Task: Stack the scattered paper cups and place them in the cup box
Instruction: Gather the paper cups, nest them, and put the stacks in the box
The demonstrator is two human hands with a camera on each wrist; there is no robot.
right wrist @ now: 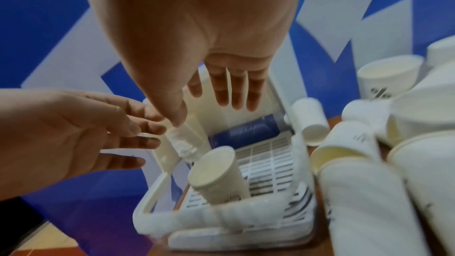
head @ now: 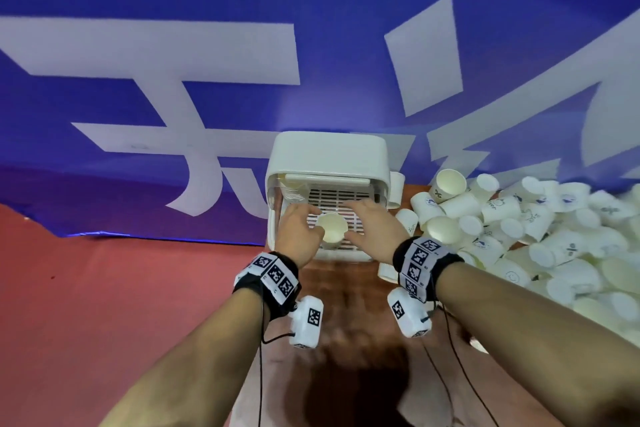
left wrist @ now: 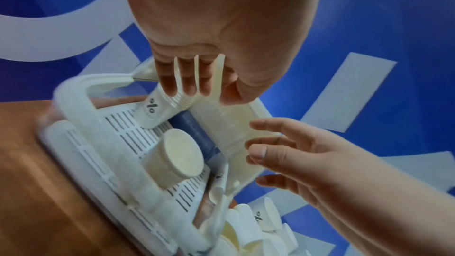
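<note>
Two hands, left hand [head: 298, 231] and right hand [head: 372, 227], hover with fingers released on either side of a paper cup stack [head: 331, 229] lying in the open cup box [head: 377, 163]; loose cups [head: 540, 236] crowd the counter [head: 349, 291] at the box's right edge.

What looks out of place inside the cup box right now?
A cup stack sits tilted on the slatted floor of the cup box, mouth toward the camera, between both open hands; another stack lies slanted at the back corner.
</note>
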